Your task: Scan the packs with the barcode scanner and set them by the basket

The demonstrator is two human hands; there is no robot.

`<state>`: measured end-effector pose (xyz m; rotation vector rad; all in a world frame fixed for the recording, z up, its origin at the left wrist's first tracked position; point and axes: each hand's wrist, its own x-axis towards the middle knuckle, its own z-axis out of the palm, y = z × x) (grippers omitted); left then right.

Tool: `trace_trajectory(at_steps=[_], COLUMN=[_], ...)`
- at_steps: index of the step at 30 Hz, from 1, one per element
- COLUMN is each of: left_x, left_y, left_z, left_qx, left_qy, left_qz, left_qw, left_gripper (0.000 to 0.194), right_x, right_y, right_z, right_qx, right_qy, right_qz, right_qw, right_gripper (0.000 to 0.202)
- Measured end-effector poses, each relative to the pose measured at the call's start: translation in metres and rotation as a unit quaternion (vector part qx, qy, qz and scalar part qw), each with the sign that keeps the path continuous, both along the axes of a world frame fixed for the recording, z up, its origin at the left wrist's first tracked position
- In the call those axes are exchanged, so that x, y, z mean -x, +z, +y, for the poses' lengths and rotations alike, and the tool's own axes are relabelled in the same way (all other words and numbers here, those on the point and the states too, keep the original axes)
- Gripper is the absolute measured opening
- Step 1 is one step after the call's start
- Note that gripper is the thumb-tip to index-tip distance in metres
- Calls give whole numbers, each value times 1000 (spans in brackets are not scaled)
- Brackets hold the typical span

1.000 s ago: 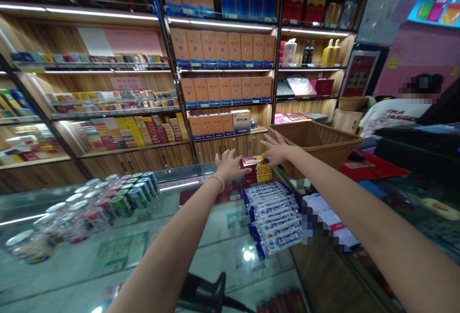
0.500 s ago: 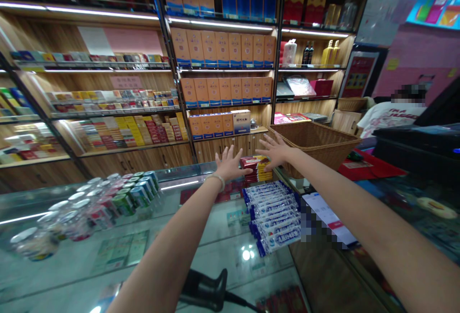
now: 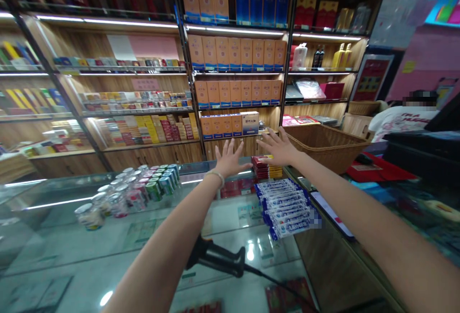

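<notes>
While both bare arms reach forward over the glass-topped desk (image 3: 89, 260), the fingers of each hand are spread wide and grasp nothing. The left hand (image 3: 228, 160), with a pale bracelet (image 3: 216, 175) at its wrist, is palm down just left of a small stack of red and yellow packets (image 3: 266, 169); its thumb points toward the red side. The right hand (image 3: 279, 149) is over the yellow side and hides part of it. Whether either hand touches the stack, I cannot tell.

The stack sits near the far edge of the desk. Just in front of it, blue-and-white wrapped sticks (image 3: 287, 207) lie in an overlapping row. Nearer still, a black handheld device (image 3: 221, 257) with a cord rests partly behind the left forearm. Well apart on the left, clear jars (image 3: 118, 202) and green and blue cans (image 3: 161, 184) stand in rows.

A wicker basket (image 3: 338, 157) is beyond the right forearm, and a phone (image 3: 329, 211) with a lit screen lies beside the sticks, partly covered by that arm. Behind the desk, wooden shelves (image 3: 91, 47) carry orange boxes (image 3: 235, 52) and many small packs. At far right, another person in a white shirt (image 3: 398, 119) is partly visible.
</notes>
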<state>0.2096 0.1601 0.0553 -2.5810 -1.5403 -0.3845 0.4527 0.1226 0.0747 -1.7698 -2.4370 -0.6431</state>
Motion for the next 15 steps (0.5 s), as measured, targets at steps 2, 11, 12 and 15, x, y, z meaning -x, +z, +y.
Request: trace_trajectory(at_steps=[2,11,12,15], left_x=[18,114,124,152], left_y=[6,15,14,12], left_z=[-10,-68,-73,-85], left_qx=[-28,-131,-132,-140], left_qy=[3,42,50,75], left_qz=[-6,-4,-4,-9], left_qw=[1000,990,990,987], left_gripper=[97,80,80,77], right_x=[18,107,116,140], right_y=[0,-4,-5,-7], right_z=[-9,-49,-53,-64], right_qx=[-47,-78,-81,-86], right_qy=[-1,23,25,26], right_qz=[12,63,71,91], right_qw=[999,995,994,992], right_gripper=[82,75,75,74])
